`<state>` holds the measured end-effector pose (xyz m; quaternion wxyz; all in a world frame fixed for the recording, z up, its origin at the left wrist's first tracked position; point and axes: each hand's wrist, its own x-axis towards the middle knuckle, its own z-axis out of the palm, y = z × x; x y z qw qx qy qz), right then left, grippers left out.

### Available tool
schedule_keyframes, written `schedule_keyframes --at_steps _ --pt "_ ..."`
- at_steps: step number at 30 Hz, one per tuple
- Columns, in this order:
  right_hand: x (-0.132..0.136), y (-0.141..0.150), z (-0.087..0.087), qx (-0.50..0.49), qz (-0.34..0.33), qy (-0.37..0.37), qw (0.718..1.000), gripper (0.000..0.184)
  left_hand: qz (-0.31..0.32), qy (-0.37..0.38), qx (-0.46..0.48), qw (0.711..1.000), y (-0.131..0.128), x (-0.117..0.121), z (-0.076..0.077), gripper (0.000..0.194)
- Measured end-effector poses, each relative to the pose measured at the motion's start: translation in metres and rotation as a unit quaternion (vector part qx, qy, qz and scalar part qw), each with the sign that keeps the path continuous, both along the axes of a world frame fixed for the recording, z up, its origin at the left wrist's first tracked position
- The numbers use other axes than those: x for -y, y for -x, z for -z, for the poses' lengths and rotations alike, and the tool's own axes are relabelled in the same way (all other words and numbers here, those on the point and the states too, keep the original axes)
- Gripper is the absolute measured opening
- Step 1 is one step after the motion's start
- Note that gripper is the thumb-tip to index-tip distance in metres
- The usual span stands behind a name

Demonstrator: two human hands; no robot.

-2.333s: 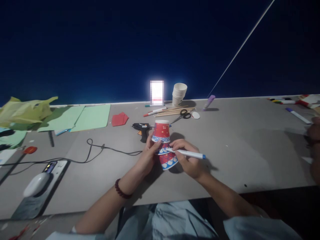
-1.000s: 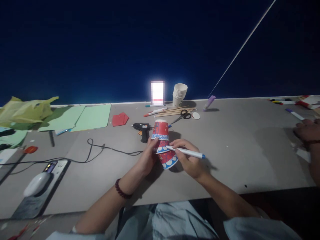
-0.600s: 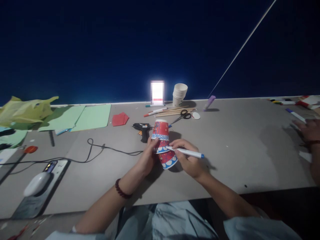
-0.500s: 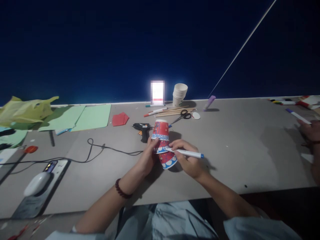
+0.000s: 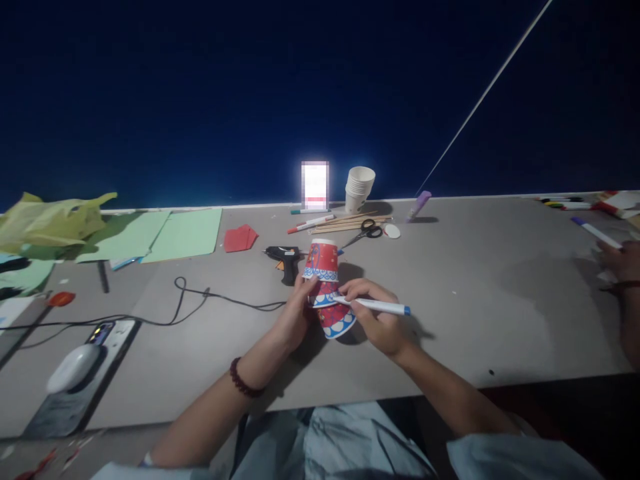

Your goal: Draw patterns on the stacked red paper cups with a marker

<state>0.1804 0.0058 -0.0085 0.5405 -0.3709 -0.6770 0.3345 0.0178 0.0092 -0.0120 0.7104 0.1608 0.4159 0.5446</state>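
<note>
My left hand (image 5: 297, 307) is wrapped round a column of red paper cups (image 5: 323, 259), turned mouth down and joined one above another. Blue and white scallops run along their rims, and the column leans. A white marker (image 5: 380, 306) with a blue end is pinched in my right hand (image 5: 377, 320), its tip against the middle cup's lower band. Behind the cups lies a black hot glue gun (image 5: 286, 257). Part of the lowest cup is hidden by my left hand.
Scissors (image 5: 369, 230), wooden sticks (image 5: 345, 225) and stacked white cups (image 5: 359, 190) are at the back. A cable (image 5: 225, 297) crosses the left side, near a phone (image 5: 60, 407). Another person's hand (image 5: 623, 260) is at the right edge, beside a purple-capped marker (image 5: 600, 233).
The marker in my right hand has shifted very slightly to the right. My left hand and the cups stay put. The other person's hand at the right has moved a little.
</note>
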Motion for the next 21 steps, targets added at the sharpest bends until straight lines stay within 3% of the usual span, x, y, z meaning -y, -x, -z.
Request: schedule_keyframes --at_steps 21 --pt "0.0 -0.0001 -0.0002 -0.012 0.0 -0.002 1.0 0.012 0.003 0.004 -0.03 1.0 0.0011 0.0 -0.0013 0.044"
